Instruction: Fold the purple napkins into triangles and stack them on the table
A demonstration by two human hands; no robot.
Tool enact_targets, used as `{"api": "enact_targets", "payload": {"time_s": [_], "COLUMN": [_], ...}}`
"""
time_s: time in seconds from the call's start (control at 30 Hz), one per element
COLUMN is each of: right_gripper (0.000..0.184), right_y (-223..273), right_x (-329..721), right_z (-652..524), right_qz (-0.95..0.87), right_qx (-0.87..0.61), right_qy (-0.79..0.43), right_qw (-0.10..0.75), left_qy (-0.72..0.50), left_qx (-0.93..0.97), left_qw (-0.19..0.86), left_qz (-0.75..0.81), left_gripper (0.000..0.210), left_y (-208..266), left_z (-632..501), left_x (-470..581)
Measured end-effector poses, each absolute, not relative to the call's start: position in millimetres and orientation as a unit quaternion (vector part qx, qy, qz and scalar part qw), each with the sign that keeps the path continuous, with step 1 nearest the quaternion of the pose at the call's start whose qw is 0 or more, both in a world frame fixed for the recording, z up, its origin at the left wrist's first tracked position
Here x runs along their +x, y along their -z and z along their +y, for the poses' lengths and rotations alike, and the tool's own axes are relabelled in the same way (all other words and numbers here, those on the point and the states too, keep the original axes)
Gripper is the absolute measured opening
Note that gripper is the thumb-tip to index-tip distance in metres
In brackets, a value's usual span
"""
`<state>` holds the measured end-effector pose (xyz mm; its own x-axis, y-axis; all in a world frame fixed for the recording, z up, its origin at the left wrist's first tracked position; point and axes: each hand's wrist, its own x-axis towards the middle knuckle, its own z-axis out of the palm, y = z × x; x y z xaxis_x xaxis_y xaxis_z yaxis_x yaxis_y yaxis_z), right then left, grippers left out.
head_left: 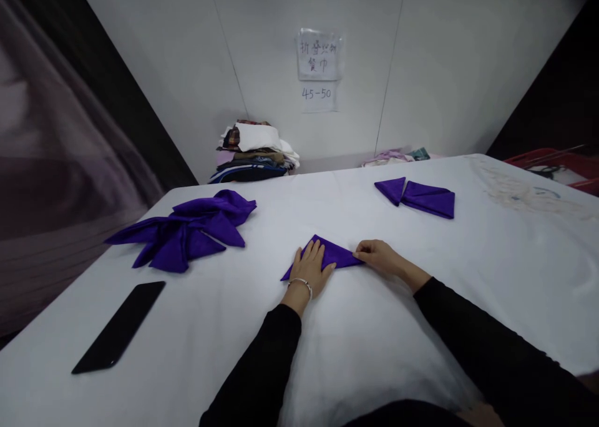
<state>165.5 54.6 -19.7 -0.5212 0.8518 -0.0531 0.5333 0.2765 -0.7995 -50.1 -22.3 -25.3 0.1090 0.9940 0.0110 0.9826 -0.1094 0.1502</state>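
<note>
"When the head view is consulted, where is the folded purple cloth [337, 256] found?"

"On the white table [210, 327] it is laid, flat and pointed at both ends."

"And how is it held?"

"It is partly covered by the left hand [309, 266], set palm down with the thumb spread away, so that grip is wide and nothing is clasped. The cloth's right tip is pinched by the right hand [375, 256]; that grip is narrow, with fabric caught between thumb and finger."

"What is seen around it?"

"Left of the cloth, a loose purple heap [173, 249] is seen, and nearer the wearer on that side a flat black object [119, 327] is laid. Beyond the cloth to the right, a small purple triangle [393, 190] and a larger folded piece [429, 200] are set close together. Farther beyond it, leftward, clothes are piled in a stack [257, 161]."
</note>
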Motion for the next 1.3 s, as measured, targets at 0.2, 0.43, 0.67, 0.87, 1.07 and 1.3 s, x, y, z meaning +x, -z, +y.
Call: {"api": "enact_targets", "payload": {"time_s": [0.2, 0.43, 0.67, 0.87, 1.07, 1.3], "right_gripper": [0.025, 0.028, 0.025, 0.021, 0.021, 0.022], "right_y": [14, 12, 18, 11, 3, 3], "right_x": [167, 166, 157, 158, 158, 162], "right_z": [53, 51, 52, 51, 48, 45], "right_qz": [-0.783, -0.775, -0.758, -0.818, -0.834, -0.847], "right_qx": [-0.435, -0.423, -0.436, -0.45, -0.468, -0.456], "right_qy": [-0.398, -0.433, -0.424, -0.306, -0.245, -0.215], "right_qw": [0.199, 0.179, 0.235, 0.188, 0.16, 0.169], "left_qy": [-0.067, -0.063, -0.067, -0.058, -0.055, -0.059], "left_qx": [0.74, 0.74, 0.735, 0.725, 0.722, 0.722], "left_qw": [0.06, 0.063, 0.024, 0.04, 0.058, 0.054], "left_qz": [0.667, 0.667, 0.674, 0.685, 0.687, 0.687], "left_gripper": [0.065, 0.064, 0.063, 0.064, 0.063, 0.062], "left_y": [26, 24, 22, 20, 21, 22], "left_z": [-22, -23, -24, -25, -24, -25], "left_x": [-50, -50, -47, -47, -49, -48]}}
